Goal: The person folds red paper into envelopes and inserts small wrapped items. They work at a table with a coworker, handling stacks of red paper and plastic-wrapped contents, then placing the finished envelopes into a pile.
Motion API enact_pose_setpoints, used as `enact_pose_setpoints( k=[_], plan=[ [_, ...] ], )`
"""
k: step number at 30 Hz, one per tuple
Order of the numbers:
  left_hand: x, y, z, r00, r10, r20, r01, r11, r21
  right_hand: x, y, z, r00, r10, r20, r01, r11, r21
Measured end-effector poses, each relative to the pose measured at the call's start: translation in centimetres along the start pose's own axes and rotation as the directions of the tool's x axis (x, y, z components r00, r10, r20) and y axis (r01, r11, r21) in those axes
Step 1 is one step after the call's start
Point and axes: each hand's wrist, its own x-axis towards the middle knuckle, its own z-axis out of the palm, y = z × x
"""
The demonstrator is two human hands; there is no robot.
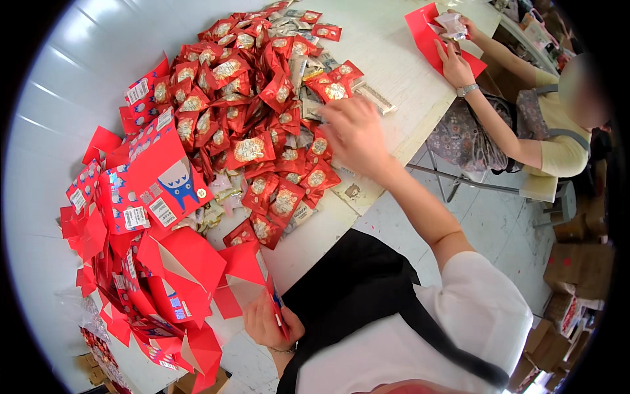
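My left hand (269,322) is closed on the edge of a red cardboard box (244,276), its open end facing the pile. My right hand (357,134) reaches over the right side of a heap of small red packets (249,150). Its fingers are smeared by motion, so whether they hold a packet cannot be made out. Silver-beige sachets (375,98) lie among the red packets and along the heap's right edge. Some pale pink and yellowish wrapped pieces (226,190) sit at its lower left.
Many open red boxes with a blue animal figure (178,185) are piled left of the packets. Across the white table (400,39), a co-worker's hands hold a red box (430,39) and a clear packet (451,25). Cardboard cartons (577,269) stand on the floor at right.
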Motion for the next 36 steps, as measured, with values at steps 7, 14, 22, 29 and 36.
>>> enact_pose_setpoints(
  k=[7, 14, 22, 29, 36],
  plan=[
    [-1.1, -0.4, -0.2, 0.999, -0.023, -0.049, 0.025, 0.999, 0.039, 2.1, -8.5, 5.0, 0.839, -0.456, 0.297, 0.389, 0.885, 0.257],
    [-1.1, -0.7, -1.1, 0.994, 0.008, -0.109, -0.01, 1.0, -0.02, 2.9, -10.1, 6.4, 0.698, -0.487, 0.525, 0.458, 0.867, 0.196],
    [-0.9, -0.1, -6.7, 1.0, 0.008, 0.028, 0.001, 0.948, -0.318, 3.8, -9.2, 3.8, 0.887, -0.286, 0.363, 0.159, 0.927, 0.341],
    [-1.6, -0.8, -4.7, 0.977, 0.034, 0.209, -0.018, 0.997, -0.08, 5.9, -4.7, -0.4, 0.939, 0.128, 0.318, -0.171, 0.979, 0.11],
    [-1.4, 0.3, -6.0, 0.983, 0.129, 0.132, -0.076, 0.936, -0.344, 0.1, 4.3, -4.6, 0.897, 0.308, 0.318, -0.237, 0.941, -0.242]
  ],
)
